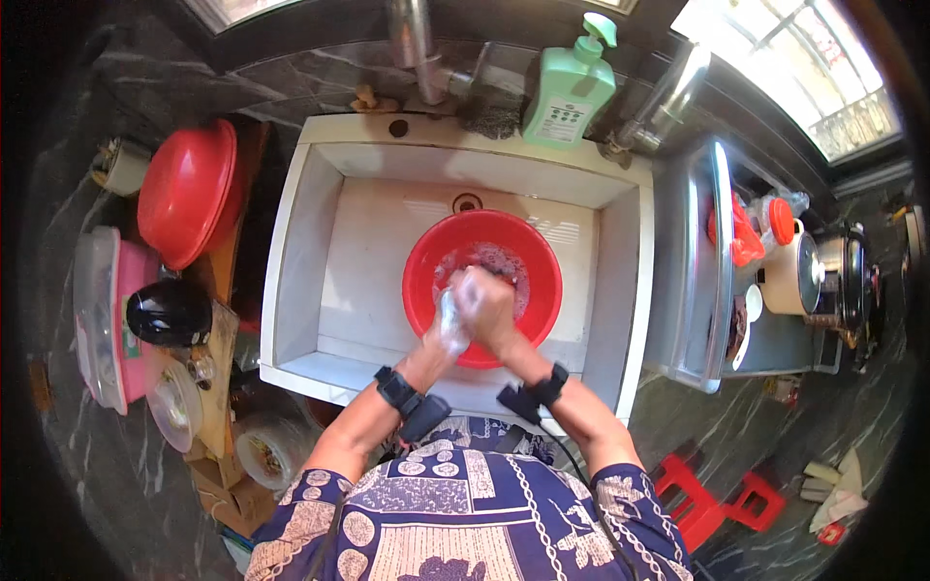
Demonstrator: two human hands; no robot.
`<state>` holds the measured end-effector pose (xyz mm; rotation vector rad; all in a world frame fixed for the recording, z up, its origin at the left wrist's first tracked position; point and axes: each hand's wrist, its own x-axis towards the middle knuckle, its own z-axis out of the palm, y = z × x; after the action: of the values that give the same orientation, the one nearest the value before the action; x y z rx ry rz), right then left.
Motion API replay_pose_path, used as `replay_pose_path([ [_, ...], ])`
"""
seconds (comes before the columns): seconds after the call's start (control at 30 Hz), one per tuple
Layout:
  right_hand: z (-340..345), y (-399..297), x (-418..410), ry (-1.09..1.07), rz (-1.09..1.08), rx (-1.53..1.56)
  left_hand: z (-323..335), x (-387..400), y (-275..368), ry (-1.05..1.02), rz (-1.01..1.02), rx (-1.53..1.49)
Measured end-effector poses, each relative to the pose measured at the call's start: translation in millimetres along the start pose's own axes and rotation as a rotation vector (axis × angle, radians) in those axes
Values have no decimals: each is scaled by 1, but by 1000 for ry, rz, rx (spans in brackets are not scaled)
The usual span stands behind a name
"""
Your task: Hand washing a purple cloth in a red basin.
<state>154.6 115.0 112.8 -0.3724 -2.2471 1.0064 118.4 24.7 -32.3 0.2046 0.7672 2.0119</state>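
Both of my hands are pressed together over a round red plastic basin (423, 256). Soapy water with white foam (522, 265) lies in the basin. My left hand (449, 325) is wet and streaked with white, perhaps suds. Against it, my right hand (490, 301) has its fingers bent, blurred by motion. Something dark shows beside the fingertips, too small and blurred to name. Whether either hand grips a thing is hidden. The basin stands inside a white rectangular sink (367, 269), just in front of its drain (467, 202).
A green pump bottle (570, 98) and metal taps (429, 76) stand behind the sink. Another red basin (185, 192) and a pink lidded container (134, 319) are at left. The right-hand metal sink (690, 290) has a pot (788, 269) beyond it. Red stools (690, 501) stand lower right.
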Motion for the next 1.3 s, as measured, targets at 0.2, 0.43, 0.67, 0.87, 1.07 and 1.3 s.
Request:
replay_pose_path([
  [0.2,-12,33,5,-144,-4,-194,41,7,11,92,-199,-344],
  [0.43,-6,-14,-3,64,-263,-61,47,4,23,181,-138,214],
  [0.67,-7,37,-2,-127,-9,-226,73,6,15,499,-167,-199],
  [0.87,5,28,-17,-93,-15,-18,81,-4,19,407,-145,-287],
  [1.07,-2,74,7,-128,384,80,91,-1,62,238,-375,-182],
  [1.3,-39,48,31,-456,602,601,102,-5,86,114,-299,598],
])
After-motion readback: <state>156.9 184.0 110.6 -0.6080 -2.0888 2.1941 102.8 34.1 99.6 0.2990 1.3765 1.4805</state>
